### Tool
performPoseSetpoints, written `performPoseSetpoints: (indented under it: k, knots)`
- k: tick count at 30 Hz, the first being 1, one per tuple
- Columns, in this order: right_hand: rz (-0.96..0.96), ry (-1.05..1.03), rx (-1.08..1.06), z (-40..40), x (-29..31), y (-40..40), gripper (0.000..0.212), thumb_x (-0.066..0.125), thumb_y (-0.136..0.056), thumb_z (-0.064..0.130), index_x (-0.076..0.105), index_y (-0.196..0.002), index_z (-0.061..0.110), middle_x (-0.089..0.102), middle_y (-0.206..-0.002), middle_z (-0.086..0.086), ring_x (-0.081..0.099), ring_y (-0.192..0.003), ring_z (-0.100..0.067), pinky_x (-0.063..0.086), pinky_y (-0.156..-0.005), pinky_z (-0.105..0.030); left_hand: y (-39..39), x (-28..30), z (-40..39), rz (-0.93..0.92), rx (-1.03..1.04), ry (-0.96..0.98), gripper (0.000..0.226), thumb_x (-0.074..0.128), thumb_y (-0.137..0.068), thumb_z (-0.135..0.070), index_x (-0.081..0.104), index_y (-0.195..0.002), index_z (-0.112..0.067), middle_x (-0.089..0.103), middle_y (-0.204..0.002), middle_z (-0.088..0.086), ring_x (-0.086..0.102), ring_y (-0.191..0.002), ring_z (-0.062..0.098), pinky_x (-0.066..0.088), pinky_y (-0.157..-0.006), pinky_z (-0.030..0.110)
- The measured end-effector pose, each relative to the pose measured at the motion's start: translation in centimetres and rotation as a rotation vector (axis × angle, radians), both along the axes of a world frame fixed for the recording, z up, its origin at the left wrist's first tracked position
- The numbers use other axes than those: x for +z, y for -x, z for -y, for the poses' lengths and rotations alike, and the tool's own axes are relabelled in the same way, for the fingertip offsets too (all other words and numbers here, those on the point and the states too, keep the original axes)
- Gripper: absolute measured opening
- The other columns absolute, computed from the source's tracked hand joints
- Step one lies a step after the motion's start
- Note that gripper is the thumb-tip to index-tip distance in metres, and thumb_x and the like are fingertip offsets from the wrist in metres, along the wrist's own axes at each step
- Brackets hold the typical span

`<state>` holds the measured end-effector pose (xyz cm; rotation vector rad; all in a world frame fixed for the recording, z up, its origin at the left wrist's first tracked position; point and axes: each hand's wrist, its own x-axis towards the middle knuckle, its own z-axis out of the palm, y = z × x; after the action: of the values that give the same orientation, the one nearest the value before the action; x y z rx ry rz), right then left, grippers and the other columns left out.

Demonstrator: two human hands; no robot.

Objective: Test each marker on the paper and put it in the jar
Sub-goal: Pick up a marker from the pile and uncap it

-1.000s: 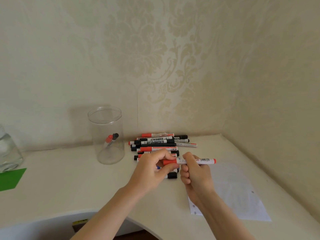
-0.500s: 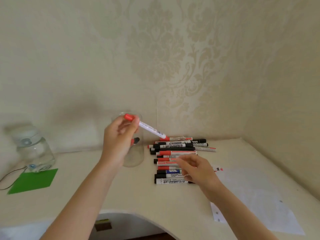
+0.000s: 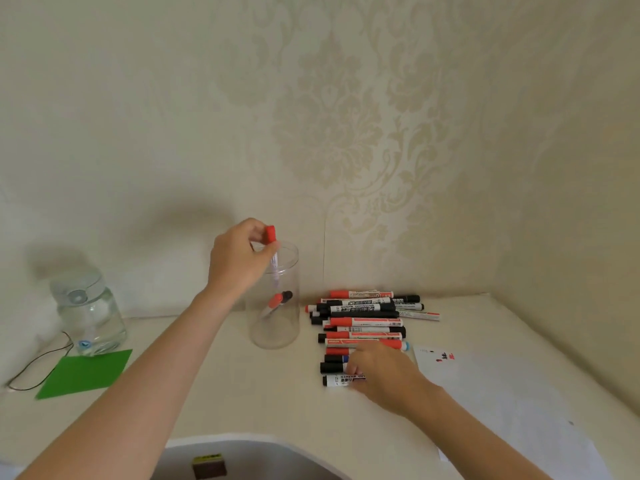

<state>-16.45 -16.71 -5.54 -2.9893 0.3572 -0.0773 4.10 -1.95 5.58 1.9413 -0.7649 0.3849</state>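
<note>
Fingers [image 3: 263,252] of the left hand [image 3: 239,261] are pinched round a white-barrelled marker with a red cap [image 3: 272,251], which is held nearly upright, cap up, with its lower end already inside the mouth of the tall clear plastic cylindrical jar [image 3: 277,327]. Two capped markers, one red and one black [image 3: 280,301], are seen leaning inside the jar. The step in hand is judged to be the deposit of a tested marker; release of the pinch is all that is called for. The right hand [image 3: 381,374] is laid on the near end of the heap of red, black and blue capped markers [image 3: 363,320] on the cream counter [image 3: 225,393], its fingers curled onto one; whether a marker is actually gripped cannot be told. The white paper sheet with small red and black test marks [image 3: 485,386] lies just right of the heap, so uncapping and a stroke there are expected next
</note>
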Motion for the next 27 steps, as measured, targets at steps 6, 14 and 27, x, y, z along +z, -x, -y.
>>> performPoseSetpoints:
  k: [6, 14, 27]
  knots:
    - [0.562, -0.776, -0.307, 0.0, 2.8, 0.3, 0.011, 0.066, -0.088, 0.019, 0.06, -0.086, 0.011, 0.068, -0.076, 0.001, 0.057, -0.052, -0.011, 0.047, -0.052, -0.024, 0.2, -1.1, 0.6, -0.068, 0.016, -0.136, 0.011, 0.068, -0.083, -0.023, 0.065, -0.094, -0.025, 0.07, -0.091, -0.013, 0.061, -0.082, 0.011, 0.039, -0.061, 0.02]
    - [0.776, -1.61, -0.498, 2.2, 4.6, 2.0, 0.012, 0.05, -0.094, 0.005, 0.06, -0.086, 0.003, 0.051, -0.056, -0.007, 0.044, -0.048, -0.015, 0.039, -0.041, -0.024, 8.6, -1.7, 3.4, 0.261, -0.431, -0.341, 0.02, 0.055, -0.095, -0.039, 0.067, -0.103, -0.025, 0.064, -0.098, -0.015, 0.052, -0.091, 0.004, 0.042, -0.082, 0.025]
    - [0.66, -1.47, -0.449, 6.2, 3.2, 7.3, 0.033, 0.059, -0.098, 0.033, 0.049, -0.072, 0.015, 0.04, -0.057, -0.002, 0.026, -0.046, -0.011, 0.021, -0.041, -0.019, 15.8, -8.0, 11.4, 0.184, -0.772, -0.473, 0.03, 0.029, -0.104, -0.043, 0.051, -0.124, -0.033, 0.057, -0.096, -0.017, 0.055, -0.089, 0.003, 0.044, -0.075, 0.023]
